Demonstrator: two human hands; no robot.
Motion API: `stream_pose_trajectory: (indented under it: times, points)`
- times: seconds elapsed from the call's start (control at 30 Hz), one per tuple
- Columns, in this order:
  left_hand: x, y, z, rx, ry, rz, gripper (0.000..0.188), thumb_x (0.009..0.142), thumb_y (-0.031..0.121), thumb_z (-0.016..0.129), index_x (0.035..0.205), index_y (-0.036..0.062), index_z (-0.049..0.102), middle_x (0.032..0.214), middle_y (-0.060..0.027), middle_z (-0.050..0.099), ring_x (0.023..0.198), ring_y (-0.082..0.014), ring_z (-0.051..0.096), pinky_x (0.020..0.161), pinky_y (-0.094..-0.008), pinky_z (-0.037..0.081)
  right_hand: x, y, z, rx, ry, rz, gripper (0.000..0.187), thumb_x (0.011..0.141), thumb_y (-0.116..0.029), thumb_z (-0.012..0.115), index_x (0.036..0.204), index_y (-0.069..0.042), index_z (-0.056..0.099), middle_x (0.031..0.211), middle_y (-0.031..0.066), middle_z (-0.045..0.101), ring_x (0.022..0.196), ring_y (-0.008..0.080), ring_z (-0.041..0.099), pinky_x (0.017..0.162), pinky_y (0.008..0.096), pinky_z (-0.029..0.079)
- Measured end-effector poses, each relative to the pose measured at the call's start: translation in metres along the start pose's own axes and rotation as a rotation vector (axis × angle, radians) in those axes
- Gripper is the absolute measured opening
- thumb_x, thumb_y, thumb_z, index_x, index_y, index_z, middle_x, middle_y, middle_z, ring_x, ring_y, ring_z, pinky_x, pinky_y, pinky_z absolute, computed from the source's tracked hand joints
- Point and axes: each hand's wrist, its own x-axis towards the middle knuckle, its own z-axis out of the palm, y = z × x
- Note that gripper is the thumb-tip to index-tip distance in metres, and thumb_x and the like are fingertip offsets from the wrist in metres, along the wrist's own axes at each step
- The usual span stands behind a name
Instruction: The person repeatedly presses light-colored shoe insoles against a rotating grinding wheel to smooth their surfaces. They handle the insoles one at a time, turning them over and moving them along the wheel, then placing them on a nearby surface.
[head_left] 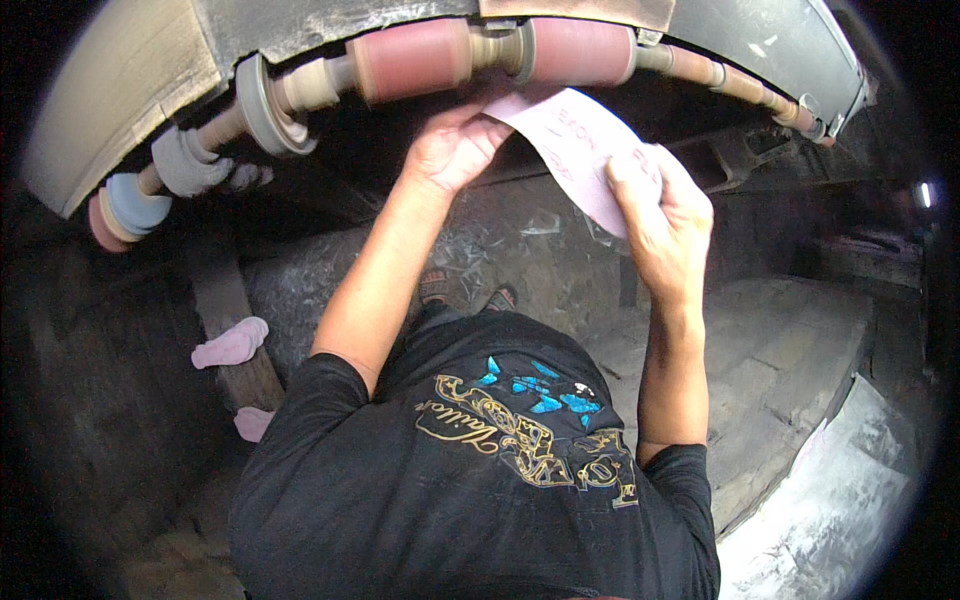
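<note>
A pale pink insole (575,150) with red print is held up just below the red sanding rollers. My left hand (452,150) pinches its left end close under the turning drum, with the fingertips partly hidden behind it. My right hand (665,205) grips the lower right end, thumb on the printed face and fingers behind. The piece bends slightly between both hands. Its upper edge is by the right red roller (580,52); whether it touches is unclear. Left of that sits another red roller (412,60) on the same shaft, blurred by spin.
Grey wheels (270,105) and a pale blue wheel (138,203) sit along the shaft at left, under a metal hood (125,85). Pink insoles (230,343) lie stacked at lower left, by a plank (250,385). A whitish sheet (830,490) lies at lower right.
</note>
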Motion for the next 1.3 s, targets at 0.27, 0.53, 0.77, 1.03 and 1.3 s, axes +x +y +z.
stream_pose_trajectory:
  times: [0.27,0.53,0.77,1.03,1.3]
  points:
    - [-0.004,-0.042,0.056,0.080,-0.094,-0.207,0.039,0.098,0.012,0.059,0.134,-0.0015,0.052,0.125,-0.0134,0.064,0.116,-0.0246,0.063,0.104,-0.0420,0.049,-0.090,-0.002,-0.046,-0.094,0.089,0.129,0.007,0.092,-0.006,0.067,0.091,0.000,0.065,0.074,0.0017,0.052,0.068,0.0101,0.051,0.062,0.0258,0.043]
    - [-0.012,-0.060,0.089,0.332,-0.057,-0.240,0.038,0.096,0.012,0.063,0.130,-0.0013,0.054,0.119,-0.0115,0.066,0.106,-0.0209,0.066,0.098,-0.0372,0.052,-0.093,0.033,0.004,-0.037,-0.116,0.229,0.020,0.089,-0.016,0.070,0.102,-0.001,0.067,0.094,0.0119,0.069,0.089,0.0207,0.068,0.078,0.0353,0.053]
    - [-0.061,-0.056,0.055,0.324,0.176,-0.289,0.042,0.096,0.020,0.066,0.129,-0.0029,0.056,0.117,-0.0095,0.066,0.107,-0.0159,0.064,0.095,-0.0312,0.053,0.019,0.052,0.039,0.251,-0.197,0.272,0.029,0.091,-0.026,0.070,0.098,0.002,0.066,0.087,0.0069,0.070,0.080,0.0103,0.063,0.073,0.0290,0.052]
    - [-0.165,-0.027,0.006,0.369,0.270,-0.591,0.051,0.088,0.010,0.072,0.133,-0.0020,0.052,0.118,-0.0129,0.067,0.099,-0.0230,0.070,0.079,-0.0397,0.062,0.046,0.049,0.074,0.210,-0.073,0.155,0.026,0.091,-0.024,0.068,0.091,0.002,0.069,0.075,0.0038,0.068,0.070,0.0097,0.060,0.067,0.0291,0.050]
    - [-0.126,0.024,-0.044,0.295,0.314,-0.152,0.054,0.094,0.013,0.065,0.142,-0.0014,0.045,0.135,-0.0169,0.059,0.120,-0.0270,0.062,0.100,-0.0414,0.054,0.029,0.034,0.064,0.240,-0.026,0.112,0.023,0.092,-0.022,0.068,0.093,0.001,0.070,0.080,0.0032,0.069,0.075,0.0087,0.061,0.070,0.0269,0.049]
